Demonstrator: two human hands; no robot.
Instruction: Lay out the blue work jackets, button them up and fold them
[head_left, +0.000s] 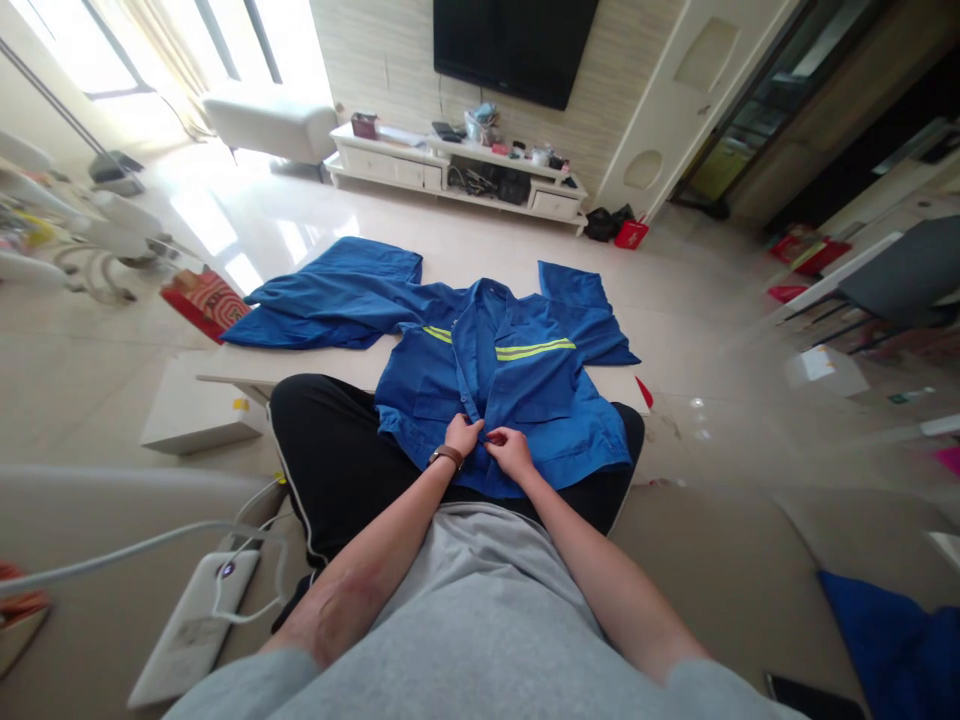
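Observation:
A blue work jacket (pixel 532 395) with yellow-green reflective stripes lies spread front side up over a low white table (pixel 247 368) and my lap. Its collar points away from me, and the front stands parted above my hands. At the lower front edge, my left hand (pixel 463 436) pinches one side of the jacket opening. My right hand (pixel 511 452) is closed on the facing edge, close beside the left. Whether a button sits between the fingers is too small to tell. More blue cloth (pixel 330 290) lies over the left of the table by the sleeve.
A white box (pixel 199 410) and a red patterned bag (pixel 204 305) stand left of the table. A white power bank-like device (pixel 196 625) with cables lies at lower left. Another blue cloth (pixel 892 640) is at lower right. A TV cabinet (pixel 390 165) stands ahead.

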